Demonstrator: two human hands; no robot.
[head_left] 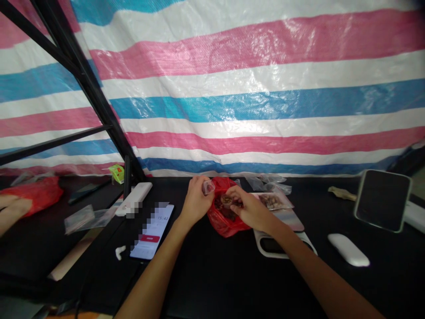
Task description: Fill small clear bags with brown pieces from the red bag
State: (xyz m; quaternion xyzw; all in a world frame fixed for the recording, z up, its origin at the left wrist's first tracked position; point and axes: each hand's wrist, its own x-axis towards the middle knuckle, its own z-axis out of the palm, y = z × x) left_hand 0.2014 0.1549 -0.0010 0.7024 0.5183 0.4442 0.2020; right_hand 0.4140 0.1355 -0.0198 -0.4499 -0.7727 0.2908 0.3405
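Note:
A red plastic bag (pixel 226 227) stands open on the black table, with small brown dried pieces inside. My right hand (pixel 245 204) is at its mouth, fingers closed on a small round cup (pixel 227 200) that holds brown pieces. At the bag's left rim my left hand (pixel 196 195) is wrapped around a small clear plastic bag (pixel 208 187), whose open end faces up. Right of the red bag, a clear bag of brown pieces (pixel 274 201) lies on a white scale (pixel 281 255), partly hidden by my right forearm.
Left lie a phone (pixel 152 232), a white earbud (pixel 119 252), a white box (pixel 134 199) and clear bags (pixel 84 218). Another person's arm (pixel 15 208) reaches by a second red bag (pixel 46 192). A tablet-like device (pixel 381 201) and white mouse-shaped object (pixel 348 250) are right.

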